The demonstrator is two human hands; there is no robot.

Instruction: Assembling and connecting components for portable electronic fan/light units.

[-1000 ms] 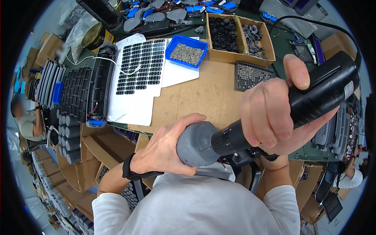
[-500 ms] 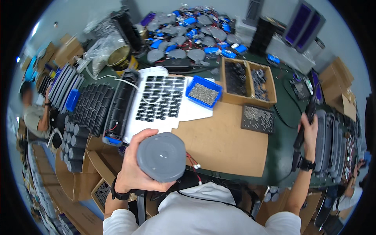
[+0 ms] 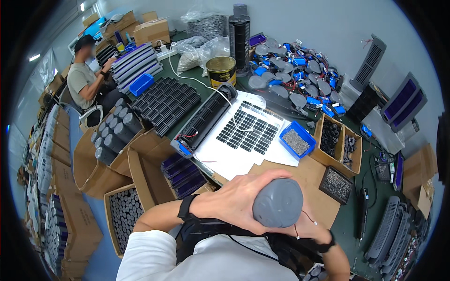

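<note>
A grey rounded cylinder, its flat end turned up, is held just above the near edge of the bench. My left hand wraps it from the left, with thumb and fingers around its side. On the other side my right hand closes on the lower part; most of its fingers are hidden behind the cylinder. Thin red wires with small white plugs hang out beside my right palm. To the right, a black electric screwdriver lies on the green bench, untouched.
A cardboard sheet lies under a black screw plate. Nearby are a blue screw tray, a divided parts box and a long black housing. Cartons stand at left. A co-worker sits far left.
My right hand has let go of the screwdriver, which now lies on the bench, and has come over to the cylinder. The view has swung left, and the cylinder shows further right.
</note>
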